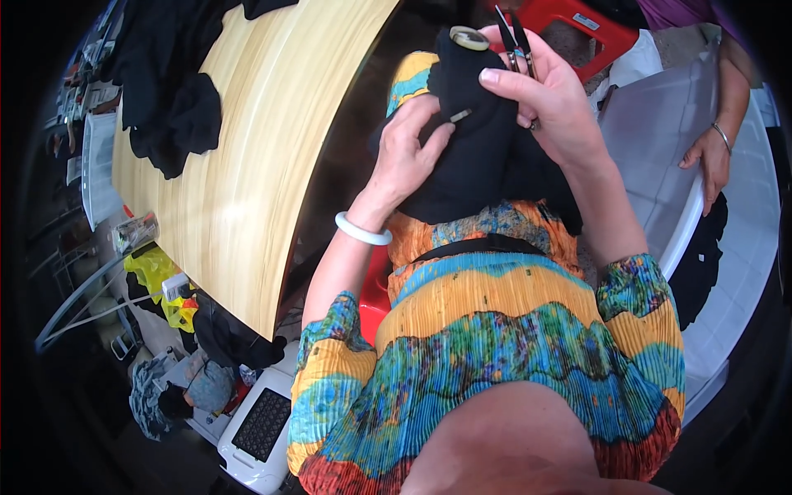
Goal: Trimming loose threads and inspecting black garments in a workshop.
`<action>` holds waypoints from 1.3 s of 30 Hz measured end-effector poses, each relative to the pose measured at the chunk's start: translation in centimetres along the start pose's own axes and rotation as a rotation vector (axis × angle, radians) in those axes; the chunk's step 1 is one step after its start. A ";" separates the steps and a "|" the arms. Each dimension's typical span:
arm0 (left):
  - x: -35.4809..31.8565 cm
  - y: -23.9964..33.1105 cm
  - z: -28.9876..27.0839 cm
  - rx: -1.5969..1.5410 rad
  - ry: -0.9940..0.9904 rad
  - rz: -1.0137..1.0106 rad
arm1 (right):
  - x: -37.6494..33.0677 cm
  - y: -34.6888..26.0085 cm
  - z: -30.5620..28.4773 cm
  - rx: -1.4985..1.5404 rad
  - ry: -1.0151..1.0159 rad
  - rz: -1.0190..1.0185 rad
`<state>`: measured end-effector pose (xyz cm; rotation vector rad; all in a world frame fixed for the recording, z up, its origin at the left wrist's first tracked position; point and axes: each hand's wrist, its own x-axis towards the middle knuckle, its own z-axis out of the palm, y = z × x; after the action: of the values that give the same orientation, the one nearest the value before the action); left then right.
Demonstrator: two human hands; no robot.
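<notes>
at the left edge of the table, upper left of the frame, dark fabric (177, 103) lies bunched on the wood-grain table (256, 157). below the table, at left, is a yellow bag (173, 293); at lower left, a seated person (206, 384) is seen small, beside a white casing (257, 437) with a black panel.

at upper centre, the left hand (404, 148) is at the left side of the black garment (474, 161). this is the workpiece: it is draped over the wearer's lap, above the multicoloured pleated top (495, 338). thumb and index finger stand narrowly apart against the cloth; the other fingers are curled, and from here i cannot tell how firmly they grip. a white bangle (363, 231) encircles the wrist. a small pale piece (460, 115) sits by the thumb tip; a round, pale-rimmed disc (469, 38) sits at the garment's top end.

right of this, the right hand (553, 91) holds black snips (517, 41) in its bent fingers, blades upward and parted; its thumb extends left over the cloth. a red stool (569, 29) stands behind.

at right, a co-worker's hand (709, 161) rests at the edge of a grey panel (664, 124), beside a white tub (747, 272) containing black cloth (701, 264).
</notes>
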<state>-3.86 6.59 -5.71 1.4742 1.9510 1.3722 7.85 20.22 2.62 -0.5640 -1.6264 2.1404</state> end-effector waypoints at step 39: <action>-3.0 7.3 -5.7 -1.244 0.054 -0.743 | 0.3 2.9 -1.1 -0.378 0.055 -0.181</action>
<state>-2.79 1.15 2.27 0.1111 0.9846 1.6612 7.97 20.60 -0.51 -0.5542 -1.9830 1.6849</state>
